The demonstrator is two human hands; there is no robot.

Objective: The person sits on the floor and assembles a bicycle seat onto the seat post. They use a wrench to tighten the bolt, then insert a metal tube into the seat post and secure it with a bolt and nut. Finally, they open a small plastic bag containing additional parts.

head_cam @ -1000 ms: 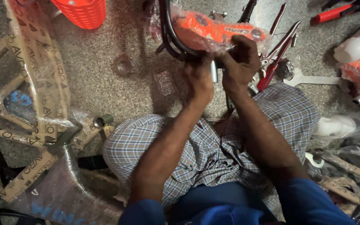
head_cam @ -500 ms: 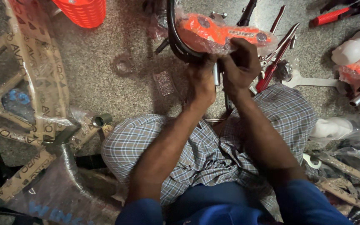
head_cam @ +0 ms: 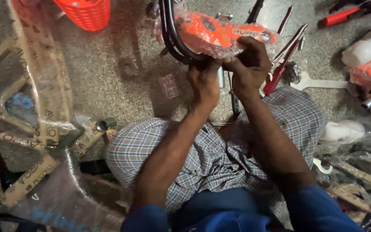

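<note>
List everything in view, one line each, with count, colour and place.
Plastic-wrapped bike part: one, orange, top centre, under both hands.
Curved tubes: black, left of the orange part; count unclear.
Short metal rod: one, silver, between the hands.
Basket: one, orange-red, top left.
Wrapped bike frame: one, brown paper and plastic, left side.
Spanner: one, white, right.
Red-handled tools: red, right of the hands; count unclear.
Floor: grey speckled stone.
Left hand: grip closed at the tubes' lower end.
Right hand: grip on the orange part.

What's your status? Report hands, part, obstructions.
Left hand gripping the black curved tubes. Right hand clamped on the plastic-wrapped orange part, silver post between the hands. Red-handled tools lie close alongside on the right.
</note>
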